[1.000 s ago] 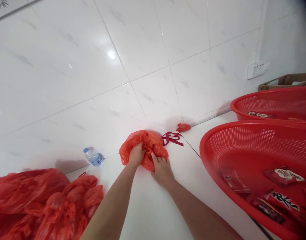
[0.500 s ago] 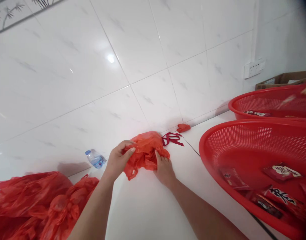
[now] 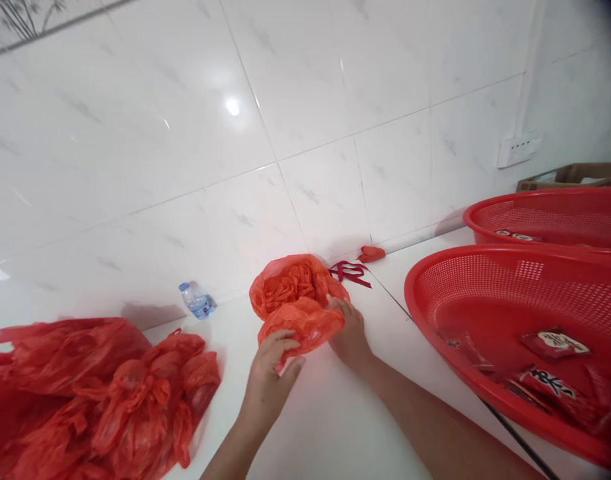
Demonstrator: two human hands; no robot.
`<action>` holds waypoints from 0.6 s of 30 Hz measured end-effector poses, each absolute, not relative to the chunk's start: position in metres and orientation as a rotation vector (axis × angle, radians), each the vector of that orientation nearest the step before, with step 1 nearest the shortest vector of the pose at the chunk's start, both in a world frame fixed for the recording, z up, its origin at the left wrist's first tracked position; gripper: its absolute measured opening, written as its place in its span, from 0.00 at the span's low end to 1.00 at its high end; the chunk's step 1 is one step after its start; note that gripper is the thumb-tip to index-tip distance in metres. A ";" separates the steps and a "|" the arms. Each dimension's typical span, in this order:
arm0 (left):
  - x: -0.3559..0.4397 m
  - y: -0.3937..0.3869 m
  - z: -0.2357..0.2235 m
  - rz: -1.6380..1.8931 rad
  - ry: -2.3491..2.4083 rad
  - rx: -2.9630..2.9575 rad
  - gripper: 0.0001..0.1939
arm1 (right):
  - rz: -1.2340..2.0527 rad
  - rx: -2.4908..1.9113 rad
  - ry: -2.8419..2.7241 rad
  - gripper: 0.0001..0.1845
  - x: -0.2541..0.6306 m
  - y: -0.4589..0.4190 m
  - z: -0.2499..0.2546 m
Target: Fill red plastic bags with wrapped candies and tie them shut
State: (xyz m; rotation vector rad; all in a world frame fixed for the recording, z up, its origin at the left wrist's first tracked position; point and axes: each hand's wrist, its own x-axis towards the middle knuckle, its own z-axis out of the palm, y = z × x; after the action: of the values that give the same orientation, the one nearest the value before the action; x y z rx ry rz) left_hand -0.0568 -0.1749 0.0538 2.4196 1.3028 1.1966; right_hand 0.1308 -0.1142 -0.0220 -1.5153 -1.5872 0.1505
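A thin red plastic bag (image 3: 305, 323) is between my hands, just above the white table. My left hand (image 3: 272, 373) grips its near left side, fingers on top and thumb underneath. At the bag's right end my right hand (image 3: 351, 333) is closed on its edge; its fingertips are partly hidden. Right behind lies an open bundle of crumpled red plastic bags (image 3: 280, 283) against the wall. A dark red ribbon (image 3: 352, 272) lies to the right of that bundle, with a small red scrap (image 3: 371, 253) beyond it.
Filled, knotted red bags (image 3: 135, 400) are heaped at the left. A small water bottle (image 3: 198, 301) stands by the wall. On the right, a large red basket (image 3: 425, 287) holds several snack packets (image 3: 555, 343). A second basket (image 3: 485, 213) and a cardboard box (image 3: 545, 179) are behind it.
The bag has come away from the bundle towards me, held in my hands. My left hand has moved right and nearer. The camera view has shifted slightly.
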 end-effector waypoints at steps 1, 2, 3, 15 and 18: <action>-0.055 -0.178 0.042 1.113 1.282 2.495 0.11 | 0.147 -1.514 -1.558 0.33 0.138 -0.122 -0.022; -0.054 -0.182 0.031 1.045 1.253 2.553 0.15 | 0.157 -1.506 -1.526 0.31 0.145 -0.130 -0.023; -0.053 -0.184 0.022 0.993 1.223 2.592 0.18 | 0.182 -1.483 -1.495 0.29 0.153 -0.139 -0.023; -0.042 -0.219 0.002 0.813 0.938 2.583 0.18 | 0.994 -1.125 -1.580 0.36 0.163 -0.212 -0.008; -0.043 -0.213 0.002 0.805 1.152 2.449 0.09 | 1.135 -1.139 -1.559 0.16 0.158 -0.209 -0.006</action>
State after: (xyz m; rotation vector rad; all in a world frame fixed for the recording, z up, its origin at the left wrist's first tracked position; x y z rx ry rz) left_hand -0.0427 -0.2127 0.0019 2.4492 1.1522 0.8053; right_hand 0.1579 -0.2091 -0.0058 -1.1389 -1.5589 1.1353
